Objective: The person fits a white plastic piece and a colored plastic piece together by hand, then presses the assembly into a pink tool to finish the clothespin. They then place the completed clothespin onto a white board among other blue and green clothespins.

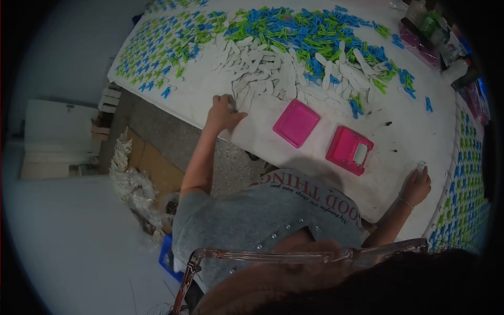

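Note:
My left hand (224, 114) rests at the near edge of the white table, its thumb spread away from the bent fingers, beside a pile of flat white strips (257, 79). Nothing I can make out is in its grasp. Out to the right, my right hand (416, 186) lies low over the table with its fingertips together on a small whitish, shiny thing (421, 165), too small to name. Between the hands are a shallow pink tray (296, 124) and a pink box (340, 149) with a pale rectangular piece (360, 154) in it.
Blue and green clothespins (310, 31) are heaped along the far side, with rows of them (152, 50) at the left. More rows cover a surface (458, 189) at the right. Bottles and bags (428, 26) crowd the far right corner. Cardboard (152, 165) lies on the floor.

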`<state>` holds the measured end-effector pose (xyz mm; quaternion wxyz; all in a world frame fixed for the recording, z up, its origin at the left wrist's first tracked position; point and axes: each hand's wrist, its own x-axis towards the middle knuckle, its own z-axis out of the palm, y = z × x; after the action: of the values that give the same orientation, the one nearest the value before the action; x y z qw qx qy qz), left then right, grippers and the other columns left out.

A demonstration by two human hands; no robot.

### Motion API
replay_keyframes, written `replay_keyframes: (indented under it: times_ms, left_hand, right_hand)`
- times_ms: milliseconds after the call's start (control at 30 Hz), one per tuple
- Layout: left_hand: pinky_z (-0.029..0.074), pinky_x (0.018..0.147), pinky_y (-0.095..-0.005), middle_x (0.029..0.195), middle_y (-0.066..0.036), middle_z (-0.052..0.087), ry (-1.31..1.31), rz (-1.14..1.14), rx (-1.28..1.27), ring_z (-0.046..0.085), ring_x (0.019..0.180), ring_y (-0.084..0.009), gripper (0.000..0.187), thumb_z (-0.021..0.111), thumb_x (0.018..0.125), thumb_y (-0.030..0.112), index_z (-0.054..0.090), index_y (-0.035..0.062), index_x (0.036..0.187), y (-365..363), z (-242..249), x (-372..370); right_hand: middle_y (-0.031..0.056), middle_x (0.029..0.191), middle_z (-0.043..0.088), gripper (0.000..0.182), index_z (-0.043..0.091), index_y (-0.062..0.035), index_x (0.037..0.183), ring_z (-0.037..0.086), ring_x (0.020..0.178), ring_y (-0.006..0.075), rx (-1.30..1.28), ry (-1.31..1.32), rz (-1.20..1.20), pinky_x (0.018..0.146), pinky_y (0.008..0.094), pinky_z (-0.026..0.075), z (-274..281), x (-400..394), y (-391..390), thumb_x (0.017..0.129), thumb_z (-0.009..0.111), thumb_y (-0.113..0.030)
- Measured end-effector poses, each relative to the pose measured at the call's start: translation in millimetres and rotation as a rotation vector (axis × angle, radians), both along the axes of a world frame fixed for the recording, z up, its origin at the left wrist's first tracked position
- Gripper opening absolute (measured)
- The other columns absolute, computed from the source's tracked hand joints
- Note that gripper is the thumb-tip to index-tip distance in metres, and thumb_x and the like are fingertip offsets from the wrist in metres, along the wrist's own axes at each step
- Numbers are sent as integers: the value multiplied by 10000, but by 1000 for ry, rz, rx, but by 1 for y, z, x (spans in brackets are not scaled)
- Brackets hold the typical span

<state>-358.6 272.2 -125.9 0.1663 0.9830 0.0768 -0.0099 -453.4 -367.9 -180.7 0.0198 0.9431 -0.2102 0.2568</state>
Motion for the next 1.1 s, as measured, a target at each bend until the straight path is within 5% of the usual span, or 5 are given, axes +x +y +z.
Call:
replay_keyframes:
  times_ms: [500, 600, 800, 867, 1100]
  left_hand:
    - [486, 712, -363, 946, -207, 625, -86, -90, -790, 627, 810, -294, 465, 731, 719, 267, 555, -34, 1028, -65, -76, 157]
    - [484, 725, -343, 997, -181, 590, -260, -213, -354, 612, 816, -265, 583, 768, 708, 316, 538, -33, 1115, -65, -19, 108]
    - [442, 882, -392, 1188, -213, 479, -20, -338, -589, 516, 1048, -316, 915, 825, 634, 424, 406, -4, 1325, -89, 8, -3]
    - [380, 962, -435, 1300, -233, 396, -253, -549, -165, 426, 1153, -379, 1071, 828, 608, 445, 273, -2, 1407, -113, 2, -32]
    - [304, 1049, -457, 1374, -242, 337, -207, -459, -198, 361, 1223, -417, 1122, 808, 581, 379, 194, -4, 1438, -130, -10, -40]
  right_hand:
    - [155, 1044, 633, 353, 611, -129, 1187, 594, 889, 344, 10, -49, -17, 783, 430, 485, -4, -2, -3, 848, 610, -228]
    - [164, 1042, 627, 356, 613, -147, 1189, 598, 881, 340, -21, -59, 6, 776, 433, 491, -8, -3, -10, 845, 620, -240]
    - [155, 964, 616, 333, 620, -175, 1178, 613, 848, 337, 36, 21, -213, 702, 430, 514, -3, -2, -3, 852, 608, -243]
    - [155, 945, 610, 311, 625, -163, 1164, 618, 836, 333, 93, 32, -249, 690, 429, 516, -4, 1, -6, 871, 578, -255]
    - [157, 988, 616, 314, 617, -103, 1157, 619, 875, 333, 153, 3, -273, 702, 432, 511, -2, -2, -10, 902, 522, -257]
